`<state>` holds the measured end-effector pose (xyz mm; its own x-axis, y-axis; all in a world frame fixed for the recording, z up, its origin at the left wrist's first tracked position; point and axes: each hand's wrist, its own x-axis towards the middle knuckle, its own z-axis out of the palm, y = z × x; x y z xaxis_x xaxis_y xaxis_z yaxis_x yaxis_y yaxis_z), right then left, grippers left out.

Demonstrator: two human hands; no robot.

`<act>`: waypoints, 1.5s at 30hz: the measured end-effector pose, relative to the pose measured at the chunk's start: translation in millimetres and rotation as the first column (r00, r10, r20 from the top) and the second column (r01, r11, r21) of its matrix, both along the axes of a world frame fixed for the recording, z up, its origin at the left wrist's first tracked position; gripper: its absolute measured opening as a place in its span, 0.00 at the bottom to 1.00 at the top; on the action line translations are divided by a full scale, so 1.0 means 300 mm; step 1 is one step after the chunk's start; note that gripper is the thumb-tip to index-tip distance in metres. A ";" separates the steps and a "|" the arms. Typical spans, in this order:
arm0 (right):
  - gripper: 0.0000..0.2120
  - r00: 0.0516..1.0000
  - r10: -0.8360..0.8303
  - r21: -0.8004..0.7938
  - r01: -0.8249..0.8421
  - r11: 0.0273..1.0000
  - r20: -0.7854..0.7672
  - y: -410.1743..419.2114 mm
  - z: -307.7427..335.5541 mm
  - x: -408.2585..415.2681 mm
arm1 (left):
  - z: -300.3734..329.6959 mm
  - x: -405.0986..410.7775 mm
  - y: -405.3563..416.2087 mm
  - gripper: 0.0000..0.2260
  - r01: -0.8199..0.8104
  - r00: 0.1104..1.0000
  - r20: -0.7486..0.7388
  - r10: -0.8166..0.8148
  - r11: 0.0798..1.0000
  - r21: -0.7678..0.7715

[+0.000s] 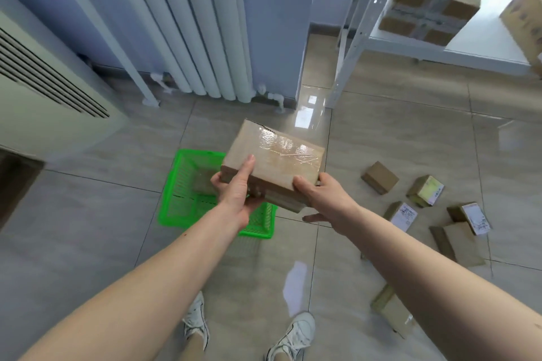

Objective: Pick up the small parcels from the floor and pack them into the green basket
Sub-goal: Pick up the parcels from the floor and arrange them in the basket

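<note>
Holding taped parcel (272, 161) above green basket (179, 184), long axis running left-right, left hand (237, 193) and right hand (319, 193) fingers gripping near corners

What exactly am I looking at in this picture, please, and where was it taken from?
There is no machine here: a person wears a wide-angle camera on the head, looking forward and down, so you see their own arms and white shoes. Both hands hold one taped brown parcel above the floor: the left hand grips its near left corner, the right hand its near right edge. Below, partly hidden by the parcel, a green basket stands on the tiled floor; something brown seems to lie inside already. To the right, several small parcels lie scattered on the tiles, some with white labels. Behind are a white radiator and a white shelf bearing larger boxes.
</note>
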<state>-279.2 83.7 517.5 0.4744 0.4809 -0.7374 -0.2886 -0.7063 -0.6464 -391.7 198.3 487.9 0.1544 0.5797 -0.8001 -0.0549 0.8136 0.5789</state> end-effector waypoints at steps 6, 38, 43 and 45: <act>0.22 0.992 -0.110 0.040 0.112 0.993 -0.053 0.251 -0.141 -0.162 | -0.105 -0.215 0.286 0.32 0.337 0.906 -0.307 -0.292 0.935 0.106; 0.18 0.948 0.007 -0.460 0.148 0.876 0.318 0.602 -1.898 -0.206 | -1.799 -0.209 0.604 0.23 0.790 0.527 -0.477 -0.703 0.612 -0.028; 0.14 0.945 0.004 -0.468 0.158 0.870 0.326 0.614 -1.983 -0.171 | -1.837 -0.170 0.594 0.24 0.802 0.498 -0.511 -0.701 0.596 -0.036; 0.14 0.955 -0.014 -0.435 0.148 0.888 0.297 0.609 -1.991 -0.180 | -1.826 -0.158 0.576 0.25 0.813 0.465 -0.527 -0.711 0.579 -0.063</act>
